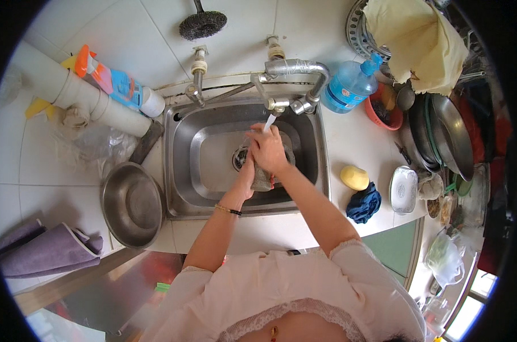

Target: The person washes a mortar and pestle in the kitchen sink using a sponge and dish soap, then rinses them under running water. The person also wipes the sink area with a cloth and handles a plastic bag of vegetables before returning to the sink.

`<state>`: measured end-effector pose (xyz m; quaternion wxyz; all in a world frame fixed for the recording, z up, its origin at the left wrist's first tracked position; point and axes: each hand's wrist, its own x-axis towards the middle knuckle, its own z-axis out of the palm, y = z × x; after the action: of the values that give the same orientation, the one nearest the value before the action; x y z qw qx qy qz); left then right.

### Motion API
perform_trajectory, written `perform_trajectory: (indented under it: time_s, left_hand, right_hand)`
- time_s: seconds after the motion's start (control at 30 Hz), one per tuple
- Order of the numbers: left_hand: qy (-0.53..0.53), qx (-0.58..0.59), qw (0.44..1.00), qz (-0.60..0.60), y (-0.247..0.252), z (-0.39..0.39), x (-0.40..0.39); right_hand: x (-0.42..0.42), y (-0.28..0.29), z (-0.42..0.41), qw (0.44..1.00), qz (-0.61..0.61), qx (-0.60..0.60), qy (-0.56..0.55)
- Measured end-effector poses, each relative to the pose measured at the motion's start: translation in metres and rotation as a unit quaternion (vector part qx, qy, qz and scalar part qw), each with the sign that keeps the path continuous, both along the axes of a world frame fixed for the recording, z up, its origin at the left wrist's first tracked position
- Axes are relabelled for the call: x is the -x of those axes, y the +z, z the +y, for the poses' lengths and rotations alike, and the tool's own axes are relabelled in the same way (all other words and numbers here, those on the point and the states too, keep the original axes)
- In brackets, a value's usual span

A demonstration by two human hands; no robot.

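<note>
My left hand [245,173] and my right hand [268,149] meet over the stainless steel sink [215,171]. A stream of water [269,122] runs from the faucet [279,104] onto my right hand's fingers. My right hand lies across my left fingers and hides much of them. Just under my wrists shows a grey-green object with a bit of red [262,179]. My hands partly cover it, so its kind and whether it is held cannot be told. The drain [240,158] lies left of my fingers.
Left of the sink stand a steel basin [132,205], a spray bottle [128,89] and a purple towel [49,252]. On the right are a blue plastic bottle [350,87], a peeled potato-like piece [354,178], a dark blue cloth [364,204], a white dish [404,190] and stacked pans [448,132].
</note>
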<state>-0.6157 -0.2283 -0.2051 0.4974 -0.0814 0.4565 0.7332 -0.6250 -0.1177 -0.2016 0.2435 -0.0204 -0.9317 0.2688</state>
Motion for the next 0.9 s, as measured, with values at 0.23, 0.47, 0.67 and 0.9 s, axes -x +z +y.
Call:
perform_trajectory:
  time_s: [0.23,0.47,0.67,0.9]
  left_hand:
    - [-0.043,-0.229,0.960,-0.159,0.012,-0.008,0.004]
    - [-0.007,0.078,0.988,0.135,0.015,0.014,-0.001]
    - [0.147,-0.024,0.987,-0.061,-0.007,0.015,0.004]
    - [0.005,-0.181,0.973,-0.143,0.006,0.007,0.007]
  right_hand:
    - [0.012,0.017,0.034,0.656,-0.152,0.733,0.097]
    - [0.024,0.019,0.035,0.909,-0.207,0.356,-0.070]
    - [-0.010,0.000,-0.014,0.997,0.067,0.012,-0.023]
    - [0.026,0.008,0.028,0.964,-0.148,0.214,0.052]
